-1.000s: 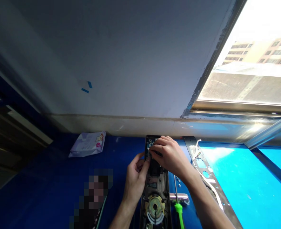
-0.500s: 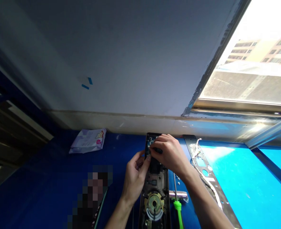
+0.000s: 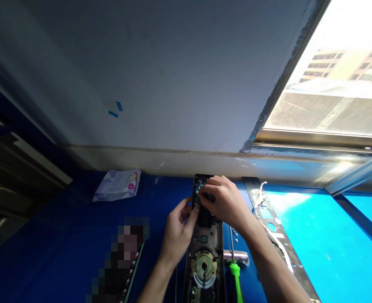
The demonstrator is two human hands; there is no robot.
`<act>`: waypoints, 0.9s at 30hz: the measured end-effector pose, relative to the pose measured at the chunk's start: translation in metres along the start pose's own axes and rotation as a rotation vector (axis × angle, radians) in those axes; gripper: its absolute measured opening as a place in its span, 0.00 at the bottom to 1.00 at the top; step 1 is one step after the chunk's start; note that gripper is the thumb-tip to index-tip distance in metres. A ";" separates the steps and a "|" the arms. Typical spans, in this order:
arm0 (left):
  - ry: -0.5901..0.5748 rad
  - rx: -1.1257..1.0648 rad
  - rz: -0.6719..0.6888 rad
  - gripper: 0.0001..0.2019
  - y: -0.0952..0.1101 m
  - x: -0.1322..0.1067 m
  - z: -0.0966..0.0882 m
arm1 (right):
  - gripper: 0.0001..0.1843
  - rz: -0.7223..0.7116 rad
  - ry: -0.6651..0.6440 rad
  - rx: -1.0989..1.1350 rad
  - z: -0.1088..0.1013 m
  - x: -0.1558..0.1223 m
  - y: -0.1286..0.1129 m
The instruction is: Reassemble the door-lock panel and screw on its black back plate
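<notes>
A long dark door-lock body lies open on the blue table, its round brass mechanism near me and a small blue circuit board at the far end. My left hand grips the lock's left edge, fingers curled and thumb against its side. My right hand rests over the far end, fingertips pinched on a small dark part beside the circuit board; what it is I cannot make out.
A green-handled screwdriver and a silver lever handle lie right of the lock. A metal plate with white wires stretches along the right. A white packet sits by the wall. A window is at upper right.
Both hands keep nearly the same hold. My right fingertips have shifted slightly on the far end of the lock, and the view has drifted a little.
</notes>
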State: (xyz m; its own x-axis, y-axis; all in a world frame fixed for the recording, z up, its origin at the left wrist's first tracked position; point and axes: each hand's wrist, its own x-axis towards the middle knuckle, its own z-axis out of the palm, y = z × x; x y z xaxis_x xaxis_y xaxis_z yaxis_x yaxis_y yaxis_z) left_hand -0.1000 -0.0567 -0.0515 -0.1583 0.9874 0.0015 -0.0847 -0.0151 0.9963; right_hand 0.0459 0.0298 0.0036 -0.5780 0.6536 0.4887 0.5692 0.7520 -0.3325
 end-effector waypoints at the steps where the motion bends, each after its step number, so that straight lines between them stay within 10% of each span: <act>1: 0.025 0.054 0.009 0.27 0.001 0.000 -0.002 | 0.08 -0.007 0.003 0.014 -0.002 0.000 0.000; 7: 0.390 0.459 0.119 0.22 0.000 0.008 -0.028 | 0.09 -0.041 0.041 0.111 -0.017 -0.003 -0.001; 14: 0.344 0.825 0.192 0.13 -0.023 0.013 -0.044 | 0.10 -0.005 0.013 0.108 -0.034 -0.008 0.007; 21: 0.287 0.795 0.249 0.09 -0.030 0.014 -0.042 | 0.09 0.065 -0.052 0.107 -0.043 -0.012 0.012; 27: 0.457 0.510 0.512 0.07 -0.004 0.002 -0.030 | 0.10 0.055 -0.077 0.153 -0.039 -0.008 0.000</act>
State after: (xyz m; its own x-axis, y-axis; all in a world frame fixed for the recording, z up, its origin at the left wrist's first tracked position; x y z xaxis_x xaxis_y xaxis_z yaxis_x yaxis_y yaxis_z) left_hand -0.1292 -0.0597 -0.0581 -0.4467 0.7159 0.5366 0.5417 -0.2610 0.7991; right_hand 0.0739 0.0210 0.0314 -0.5946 0.6946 0.4050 0.5093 0.7152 -0.4787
